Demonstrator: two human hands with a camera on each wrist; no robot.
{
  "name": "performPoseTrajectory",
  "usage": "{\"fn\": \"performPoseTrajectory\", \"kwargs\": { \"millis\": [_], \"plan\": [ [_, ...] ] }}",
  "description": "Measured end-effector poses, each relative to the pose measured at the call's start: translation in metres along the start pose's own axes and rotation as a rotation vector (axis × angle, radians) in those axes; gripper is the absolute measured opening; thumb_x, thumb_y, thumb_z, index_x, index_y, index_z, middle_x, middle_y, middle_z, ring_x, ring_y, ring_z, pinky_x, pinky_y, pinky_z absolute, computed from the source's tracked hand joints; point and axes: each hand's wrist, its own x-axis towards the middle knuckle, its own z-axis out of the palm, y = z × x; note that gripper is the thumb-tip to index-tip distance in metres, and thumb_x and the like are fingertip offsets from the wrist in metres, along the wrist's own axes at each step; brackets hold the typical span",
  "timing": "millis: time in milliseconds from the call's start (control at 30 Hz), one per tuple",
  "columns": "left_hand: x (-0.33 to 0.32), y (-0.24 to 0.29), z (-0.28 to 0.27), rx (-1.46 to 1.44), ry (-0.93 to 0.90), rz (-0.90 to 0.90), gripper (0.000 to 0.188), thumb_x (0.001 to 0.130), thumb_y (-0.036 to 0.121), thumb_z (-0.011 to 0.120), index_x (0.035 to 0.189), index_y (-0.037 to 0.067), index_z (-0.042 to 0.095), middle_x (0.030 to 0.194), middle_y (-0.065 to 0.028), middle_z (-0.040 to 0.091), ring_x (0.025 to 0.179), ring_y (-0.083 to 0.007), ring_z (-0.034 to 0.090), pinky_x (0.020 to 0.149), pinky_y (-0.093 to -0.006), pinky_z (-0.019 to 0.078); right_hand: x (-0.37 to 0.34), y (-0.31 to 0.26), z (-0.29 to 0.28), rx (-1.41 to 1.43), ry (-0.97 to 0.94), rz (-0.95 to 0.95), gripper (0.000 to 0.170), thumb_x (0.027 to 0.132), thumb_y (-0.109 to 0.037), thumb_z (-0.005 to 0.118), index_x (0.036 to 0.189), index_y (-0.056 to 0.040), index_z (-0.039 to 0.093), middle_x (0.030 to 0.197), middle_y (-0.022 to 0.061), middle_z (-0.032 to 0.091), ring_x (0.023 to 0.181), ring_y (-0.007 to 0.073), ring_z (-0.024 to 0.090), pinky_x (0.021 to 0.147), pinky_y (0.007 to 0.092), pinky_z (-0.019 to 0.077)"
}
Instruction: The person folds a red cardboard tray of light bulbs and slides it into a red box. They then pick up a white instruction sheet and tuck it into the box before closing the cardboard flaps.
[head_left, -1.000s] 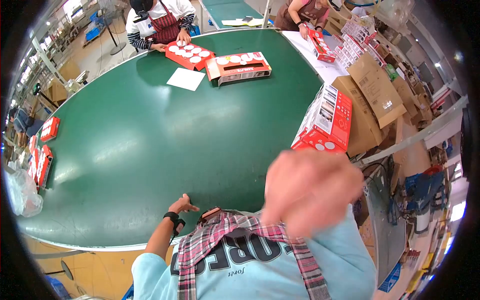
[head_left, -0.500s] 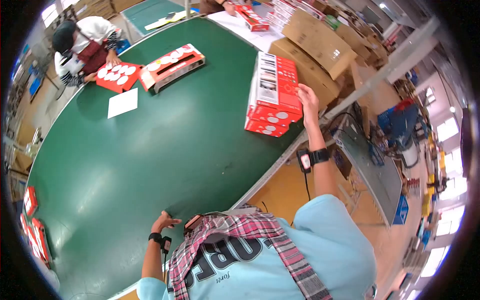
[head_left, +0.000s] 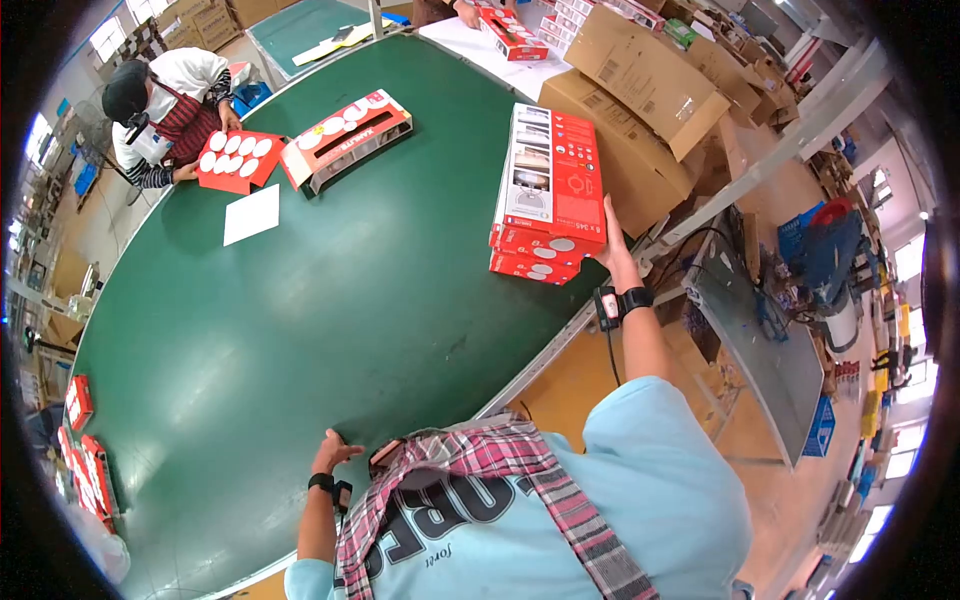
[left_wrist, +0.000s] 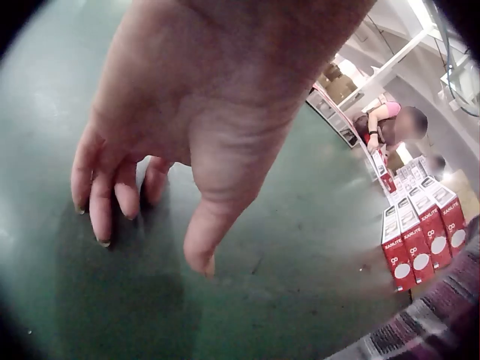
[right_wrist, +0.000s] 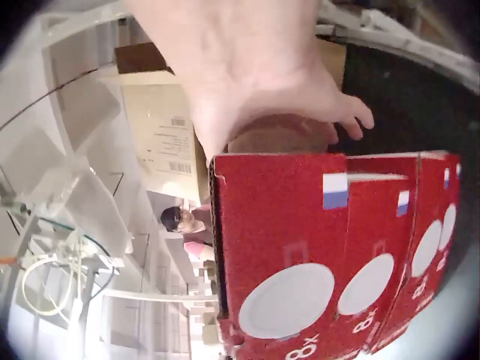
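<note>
My right hand (head_left: 617, 248) is at the right side of a stack of red and white XANLITE cartons (head_left: 558, 180), near the table's right edge. In the right wrist view its fingers (right_wrist: 352, 112) spread behind the red end of the nearest carton (right_wrist: 277, 225), which hides part of the hand. White circles and "8x" mark the carton ends. Low over the green table (head_left: 300, 330), my left hand (head_left: 333, 453) hangs with loosely bent fingers, thumb apart, holding nothing; the left wrist view shows its shadow on the surface.
Across the table a person in a striped apron (head_left: 190, 125) handles a red carton panel (head_left: 238, 160). Near it lie an open-sided carton (head_left: 350, 135) and a white sheet (head_left: 252, 214). Brown cardboard boxes (head_left: 625, 140) stand beyond my right hand. More red cartons (head_left: 90, 475) sit far left.
My right hand has gone from close before the head camera to the carton stack, then lower along its side. The head view has turned right. My left hand stays over the table.
</note>
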Motion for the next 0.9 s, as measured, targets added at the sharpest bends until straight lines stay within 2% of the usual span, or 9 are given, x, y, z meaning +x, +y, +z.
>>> {"fn": "performPoseTrajectory", "kwargs": {
  "millis": [167,267,367,467,667,700,767,867,900],
  "plan": [
    [-0.009,0.014,0.000,0.020,0.053,0.000,0.066,0.064,0.035,0.079,0.095,-0.008,0.040,0.072,-0.0159,0.062,0.064,-0.0242,0.064,0.055,-0.0330,0.0510,0.027,0.023,-0.034,0.155,-0.092,0.042,0.081,0.081,-0.069,0.037,0.132,-0.0062,0.038,0.133,0.0141,0.043,0.119,0.0273,0.045,0.098,0.0449,0.0355],
    [0.013,0.023,-0.026,-0.013,-0.446,-0.009,0.049,0.076,0.033,0.070,0.099,-0.006,0.051,0.083,-0.0135,0.064,0.068,-0.0198,0.064,0.055,-0.0315,0.0526,0.026,0.026,-0.039,0.192,-0.050,0.083,0.082,0.081,-0.070,0.035,0.131,-0.0051,0.040,0.132,0.0153,0.044,0.119,0.0277,0.044,0.098,0.0441,0.0347],
    [0.010,0.112,-0.052,-0.139,-0.267,0.357,0.034,0.080,0.030,0.066,0.090,-0.002,0.061,0.076,-0.0101,0.065,0.074,-0.0213,0.065,0.064,-0.0316,0.0505,0.036,0.037,-0.060,0.161,-0.054,0.089,0.081,0.081,-0.071,0.031,0.133,-0.0087,0.038,0.137,0.0130,0.039,0.123,0.0272,0.040,0.099,0.0469,0.0328],
    [0.018,0.219,-0.063,-0.158,-0.088,0.715,0.059,0.079,0.031,0.067,0.123,-0.002,0.044,0.109,-0.0164,0.057,0.101,-0.0244,0.056,0.081,-0.0356,0.0464,0.023,0.038,-0.055,-0.078,0.150,0.163,0.076,0.082,-0.070,0.030,0.133,-0.0139,0.040,0.139,0.0088,0.038,0.125,0.0254,0.038,0.097,0.0490,0.0333],
    [0.026,0.397,-0.026,-0.188,-0.106,1.055,0.093,0.074,0.024,0.073,0.141,0.005,0.011,0.145,-0.0154,0.016,0.133,-0.0282,0.019,0.102,-0.0414,0.0324,0.045,0.091,-0.089,0.029,-0.183,-0.112,0.058,0.088,-0.054,0.042,0.127,-0.0117,0.045,0.128,0.0043,0.049,0.118,0.0189,0.045,0.095,0.0386,0.0379],
    [0.034,0.413,-0.013,-0.198,-0.100,1.075,0.099,0.072,0.024,0.075,0.141,0.005,0.007,0.146,-0.0160,0.011,0.135,-0.0279,0.014,0.104,-0.0406,0.0293,0.061,0.111,-0.112,-0.593,-0.219,-0.568,0.044,0.089,-0.036,0.051,0.124,-0.0106,0.048,0.124,0.0046,0.052,0.112,0.0152,0.049,0.092,0.0345,0.0410],
    [0.064,0.436,0.021,-0.331,-0.100,1.151,0.104,0.069,0.021,0.077,0.138,-0.006,0.004,0.145,-0.0225,0.010,0.134,-0.0333,0.013,0.110,-0.0359,0.0103,0.044,0.113,-0.114,-0.809,-0.158,-0.558,0.044,0.089,-0.036,0.051,0.124,-0.0103,0.048,0.124,0.0049,0.052,0.112,0.0155,0.049,0.092,0.0345,0.0409],
    [0.033,0.460,0.026,-0.928,-0.731,0.928,0.105,0.073,-0.007,0.066,0.140,0.011,-0.012,0.137,-0.0118,0.024,0.124,-0.0212,0.032,0.087,-0.0374,0.0476,0.027,0.103,-0.110,-0.735,-0.126,-0.285,0.044,0.089,-0.035,0.051,0.124,-0.0098,0.048,0.124,0.0053,0.052,0.112,0.0160,0.049,0.092,0.0345,0.0408],
    [0.038,0.461,0.031,-0.906,-0.679,1.004,0.107,0.071,-0.004,0.069,0.140,0.009,-0.011,0.138,-0.0130,0.023,0.124,-0.0226,0.032,0.091,-0.0383,0.0439,0.026,0.101,-0.107,-0.733,-0.120,-0.250,0.044,0.089,-0.035,0.052,0.124,-0.0096,0.048,0.124,0.0055,0.052,0.112,0.0161,0.049,0.092,0.0345,0.0407]
  ]
}}
